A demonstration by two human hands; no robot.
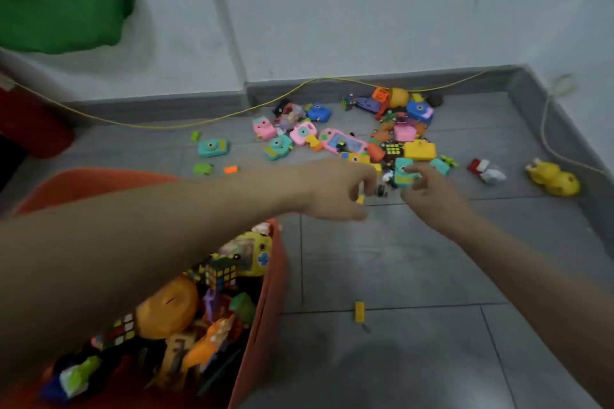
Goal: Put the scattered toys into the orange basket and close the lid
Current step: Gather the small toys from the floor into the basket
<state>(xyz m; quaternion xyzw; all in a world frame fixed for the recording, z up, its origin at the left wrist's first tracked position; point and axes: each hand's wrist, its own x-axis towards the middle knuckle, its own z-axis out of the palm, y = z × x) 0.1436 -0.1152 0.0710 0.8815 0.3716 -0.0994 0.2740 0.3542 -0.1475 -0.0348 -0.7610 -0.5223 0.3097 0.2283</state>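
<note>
Mid-gather: right hand [428,191] pinching teal toy [402,172] at near edge of toy pile [365,129]. Left hand [335,191] curled, grip contents unclear. Orange basket [265,302] half full below pile, lid unseen. Next, I reckon: carry to basket.

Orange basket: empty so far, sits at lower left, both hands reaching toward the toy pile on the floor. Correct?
Not empty. The head view shows the orange basket already holding many toys. The rest holds: it sits lower left, and the left hand and right hand reach toward the toy pile.

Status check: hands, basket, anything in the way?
Left hand over small toys, grip unclear. Right hand pinching teal toy camera. Orange basket part full, pile remains. Nothing blocking.
</note>
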